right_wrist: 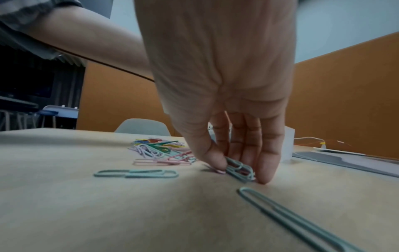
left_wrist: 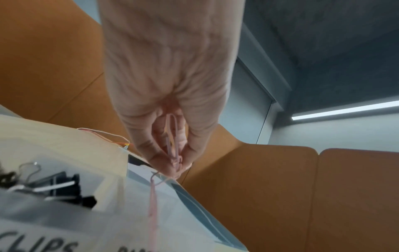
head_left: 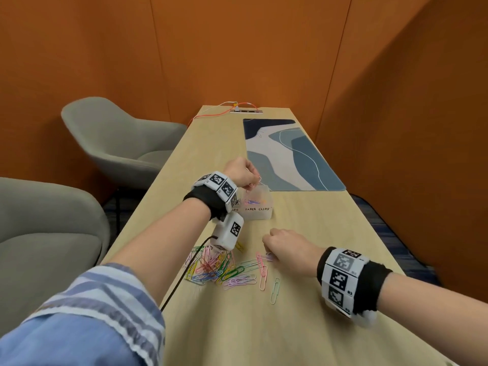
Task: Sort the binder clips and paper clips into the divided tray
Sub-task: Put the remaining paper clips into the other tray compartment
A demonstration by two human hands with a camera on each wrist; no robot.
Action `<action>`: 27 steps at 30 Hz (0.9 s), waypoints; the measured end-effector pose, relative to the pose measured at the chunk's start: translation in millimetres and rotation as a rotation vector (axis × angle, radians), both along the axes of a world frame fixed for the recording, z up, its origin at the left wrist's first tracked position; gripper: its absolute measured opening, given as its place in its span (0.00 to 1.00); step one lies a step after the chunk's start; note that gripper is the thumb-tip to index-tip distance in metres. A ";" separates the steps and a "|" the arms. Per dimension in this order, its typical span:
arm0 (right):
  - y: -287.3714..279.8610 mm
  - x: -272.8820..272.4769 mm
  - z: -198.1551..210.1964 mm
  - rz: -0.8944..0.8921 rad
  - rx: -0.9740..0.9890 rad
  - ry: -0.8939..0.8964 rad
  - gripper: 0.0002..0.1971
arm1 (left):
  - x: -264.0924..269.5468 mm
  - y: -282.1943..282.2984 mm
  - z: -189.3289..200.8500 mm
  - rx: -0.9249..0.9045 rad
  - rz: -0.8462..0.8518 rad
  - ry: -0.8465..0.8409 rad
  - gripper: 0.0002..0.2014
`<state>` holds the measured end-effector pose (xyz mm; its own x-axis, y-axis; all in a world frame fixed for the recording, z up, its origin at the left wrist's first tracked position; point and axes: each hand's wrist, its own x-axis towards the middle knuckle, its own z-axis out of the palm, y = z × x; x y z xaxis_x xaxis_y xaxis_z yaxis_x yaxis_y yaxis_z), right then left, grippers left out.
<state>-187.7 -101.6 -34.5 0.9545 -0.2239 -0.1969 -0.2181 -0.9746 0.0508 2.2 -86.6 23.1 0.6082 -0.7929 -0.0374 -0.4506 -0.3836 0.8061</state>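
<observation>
I am in an orange-walled booth at a long pale table (head_left: 303, 233), with two grey chairs (head_left: 124, 143) off to my left.

The tray (head_left: 257, 207) sits near the middle of the table, turned so its "PAPER CLIPS" label faces me. A few coloured clips already lie in that compartment, and the black binder clips (left_wrist: 58, 184) are in the one beside it.

My left hand (head_left: 241, 175) hovers just above the tray's far rim, thumb and fingertips pinching a pink clip (left_wrist: 173, 146). A second pink one seems to hang below it over the paper-clip side. I hold them directly above that compartment so that letting go should drop them straight in.

My right hand (head_left: 286, 245) is down on the table, thumb and fingers closing round a small bunch of green clips (right_wrist: 238, 168), scraping them together because flat wire is hard to lift singly. It is gathering the next load while the other hand unloads.

The pile (head_left: 216, 268) of mixed colours lies on my side of the tray, under my left forearm, close enough for short trips. Loose stragglers lie beside it. A blue mat (head_left: 290, 157) lies beyond the tray, unused. I judge that most of the paper clips still need sorting.
</observation>
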 end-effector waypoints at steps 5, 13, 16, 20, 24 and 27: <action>-3.2 5.4 1.2 -0.027 0.053 0.025 0.08 | -1.1 -7.1 -6.5 0.092 -0.010 -0.141 0.10; -10.1 5.1 1.6 -0.012 0.124 0.047 0.05 | 1.3 19.5 0.0 0.106 -0.062 -0.371 0.10; -11.9 9.2 10.6 -0.031 0.194 0.077 0.03 | 5.5 45.3 2.3 0.090 -0.073 -0.365 0.08; -29.6 29.5 37.5 -0.173 0.452 0.087 0.05 | 1.8 85.8 0.5 0.175 -0.167 -0.395 0.06; -47.3 61.8 63.8 -0.334 0.581 -0.177 0.05 | -7.9 115.5 -11.9 0.355 -0.310 -0.365 0.06; -49.7 82.1 69.7 -0.400 0.519 -0.314 0.11 | -19.0 126.3 -19.6 0.489 -0.408 -0.441 0.16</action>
